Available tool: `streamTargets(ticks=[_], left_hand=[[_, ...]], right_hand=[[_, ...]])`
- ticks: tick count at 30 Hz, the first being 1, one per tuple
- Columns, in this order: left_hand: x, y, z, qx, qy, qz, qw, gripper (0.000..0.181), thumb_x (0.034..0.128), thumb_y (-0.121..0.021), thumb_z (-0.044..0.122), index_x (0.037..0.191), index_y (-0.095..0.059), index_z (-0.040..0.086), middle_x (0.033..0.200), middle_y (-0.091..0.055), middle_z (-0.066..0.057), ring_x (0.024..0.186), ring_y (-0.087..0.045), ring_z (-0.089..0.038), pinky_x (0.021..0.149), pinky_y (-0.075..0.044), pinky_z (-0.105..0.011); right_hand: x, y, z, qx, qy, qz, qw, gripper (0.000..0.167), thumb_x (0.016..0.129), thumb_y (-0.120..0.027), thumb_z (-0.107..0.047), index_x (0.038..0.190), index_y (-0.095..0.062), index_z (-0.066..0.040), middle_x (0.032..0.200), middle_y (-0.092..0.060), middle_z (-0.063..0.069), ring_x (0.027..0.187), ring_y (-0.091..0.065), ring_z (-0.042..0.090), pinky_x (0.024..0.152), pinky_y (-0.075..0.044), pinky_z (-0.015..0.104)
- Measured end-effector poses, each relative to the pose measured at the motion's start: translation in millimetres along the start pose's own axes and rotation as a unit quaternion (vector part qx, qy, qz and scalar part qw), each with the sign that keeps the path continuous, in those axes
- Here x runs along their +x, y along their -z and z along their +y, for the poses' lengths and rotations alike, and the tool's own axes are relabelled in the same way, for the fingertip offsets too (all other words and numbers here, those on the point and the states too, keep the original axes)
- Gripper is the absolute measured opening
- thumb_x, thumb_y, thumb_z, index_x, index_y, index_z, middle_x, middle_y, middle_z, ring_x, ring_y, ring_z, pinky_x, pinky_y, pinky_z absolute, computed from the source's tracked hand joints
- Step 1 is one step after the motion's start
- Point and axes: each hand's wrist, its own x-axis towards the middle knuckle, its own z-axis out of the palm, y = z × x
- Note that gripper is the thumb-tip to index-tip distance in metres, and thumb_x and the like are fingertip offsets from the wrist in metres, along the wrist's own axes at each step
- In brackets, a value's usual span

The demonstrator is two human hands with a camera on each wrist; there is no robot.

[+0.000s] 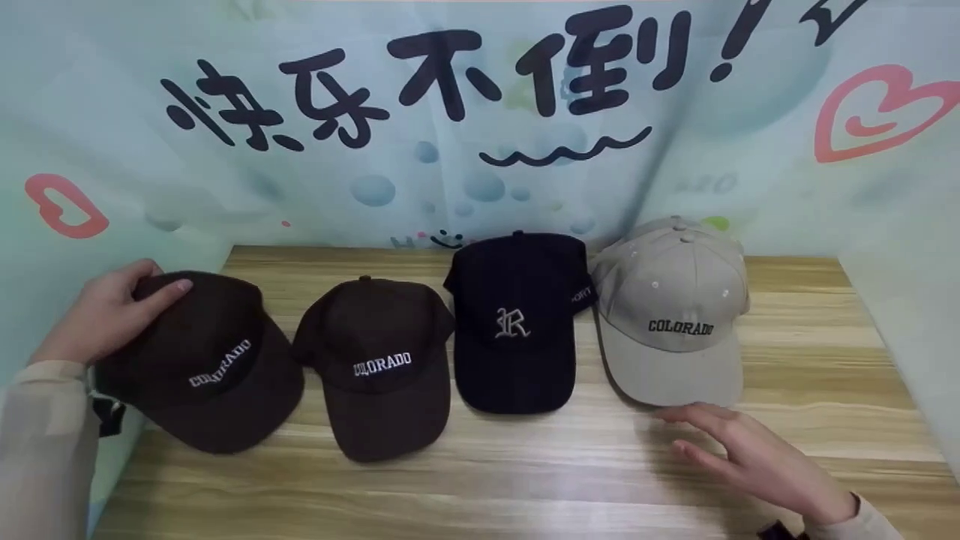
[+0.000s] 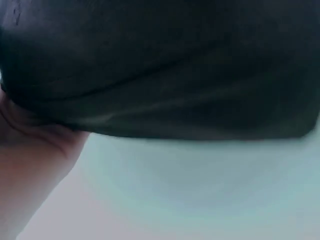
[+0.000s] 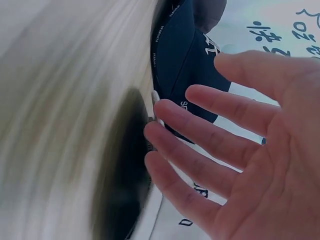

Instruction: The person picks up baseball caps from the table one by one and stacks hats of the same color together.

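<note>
At the far left of the head view my left hand [image 1: 105, 319] grips a dark brown COLORADO cap [image 1: 217, 330], thumb on its crown and the other fingers mostly hidden behind it. That cap [image 2: 170, 70] looms dark across the left wrist view and covers much of the hand [image 2: 35, 145]. On the right, my right hand [image 1: 757, 457] is at the brim of a beige COLORADO cap [image 1: 671, 300]; whether it touches is unclear. The right wrist view shows this hand [image 3: 240, 140] with its palm in sight, fingers extended and slightly spread.
Between those two caps lie a second dark brown COLORADO cap [image 1: 375, 330] and a navy cap [image 1: 517, 277] with an R emblem. All sit in a row on a wood-grain table [image 1: 525, 480]. A printed cloth backdrop [image 1: 315, 187] rises behind and along both sides.
</note>
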Motion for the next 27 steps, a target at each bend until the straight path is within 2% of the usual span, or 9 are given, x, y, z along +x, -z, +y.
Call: streamTargets(ticks=[3,6,9,11,15,20,24,27], left_hand=[[-3.2,7.4,13.3,-0.004,-0.054,0.025,0.9982,0.028,0.0978,-0.058,0.028,0.086,-0.049,0.004,0.063,-0.04,-0.006,0.059,-0.041,-0.018,0.052,-0.029,-0.025],[-6.9,11.6,25.6,0.004,-0.119,0.05,0.9917,0.021,0.097,-0.06,0.019,0.084,-0.048,0.007,0.058,-0.036,-0.002,0.051,-0.037,-0.013,0.049,-0.027,-0.024],[-11.4,15.2,42.0,0.014,-0.159,0.06,0.9854,0.019,0.0959,-0.061,0.013,0.084,-0.047,0.008,0.056,-0.034,0.001,0.048,-0.036,-0.011,0.047,-0.027,-0.025],[-14.9,18.0,54.1,0.016,-0.172,0.057,0.9833,0.018,0.0952,-0.062,0.011,0.085,-0.048,0.008,0.056,-0.035,0.001,0.048,-0.037,-0.011,0.047,-0.028,-0.025],[-20.9,20.7,80.0,0.01,-0.203,0.046,0.9779,0.015,0.0931,-0.064,0.009,0.085,-0.051,0.01,0.059,-0.037,0.004,0.05,-0.039,-0.01,0.049,-0.029,-0.023],[-28.6,19.5,114.5,-0.002,-0.259,0.027,0.9656,0.017,0.0893,-0.068,0.006,0.086,-0.054,0.014,0.061,-0.04,0.009,0.053,-0.04,-0.007,0.052,-0.03,-0.021],[-33.4,17.6,134.5,-0.016,-0.285,0.001,0.9585,0.018,0.0885,-0.069,0.005,0.086,-0.055,0.016,0.061,-0.037,0.013,0.051,-0.038,-0.005,0.052,-0.031,-0.019],[-34.5,14.3,141.6,-0.029,-0.299,-0.01,0.9539,0.02,0.0879,-0.069,0.003,0.086,-0.055,0.017,0.061,-0.037,0.014,0.051,-0.037,-0.004,0.052,-0.031,-0.018]], right_hand=[[16.6,-4.7,-7.0,0.0,0.015,0.003,0.9999,0.031,0.088,-0.07,-0.009,0.118,-0.064,-0.01,0.114,-0.065,-0.003,0.104,-0.061,0.016,0.09,-0.045,0.023],[41.0,-18.7,-18.4,-0.015,0.074,0.003,0.9972,0.033,0.085,-0.071,-0.009,0.118,-0.064,-0.008,0.114,-0.064,-0.001,0.103,-0.061,0.017,0.087,-0.048,0.031],[70.6,-36.5,-35.1,-0.026,0.128,-0.019,0.9912,0.035,0.085,-0.07,-0.012,0.119,-0.063,-0.007,0.115,-0.062,0.002,0.104,-0.061,0.018,0.087,-0.05,0.035],[90.5,-48.1,-48.2,-0.033,0.148,-0.042,0.9876,0.038,0.087,-0.069,-0.016,0.123,-0.062,-0.008,0.119,-0.061,0.005,0.107,-0.059,0.019,0.09,-0.049,0.035],[126.4,-70.6,-73.5,-0.056,0.158,-0.089,0.9819,0.044,0.09,-0.067,-0.023,0.131,-0.058,-0.009,0.129,-0.057,0.009,0.115,-0.056,0.023,0.095,-0.046,0.037],[156.1,-100.1,-95.4,-0.116,0.164,-0.127,0.9713,0.052,0.092,-0.065,-0.031,0.14,-0.052,-0.017,0.141,-0.048,0.007,0.123,-0.05,0.025,0.095,-0.045,0.04],[170.3,-120.7,-106.2,-0.161,0.184,-0.132,0.9607,0.056,0.093,-0.063,-0.032,0.145,-0.045,-0.026,0.149,-0.041,0.005,0.131,-0.042,0.026,0.097,-0.042,0.041],[177.4,-131.6,-108.4,-0.194,0.188,-0.119,0.9554,0.054,0.093,-0.062,-0.029,0.145,-0.046,-0.03,0.148,-0.043,0.003,0.135,-0.037,0.025,0.103,-0.037,0.039]])
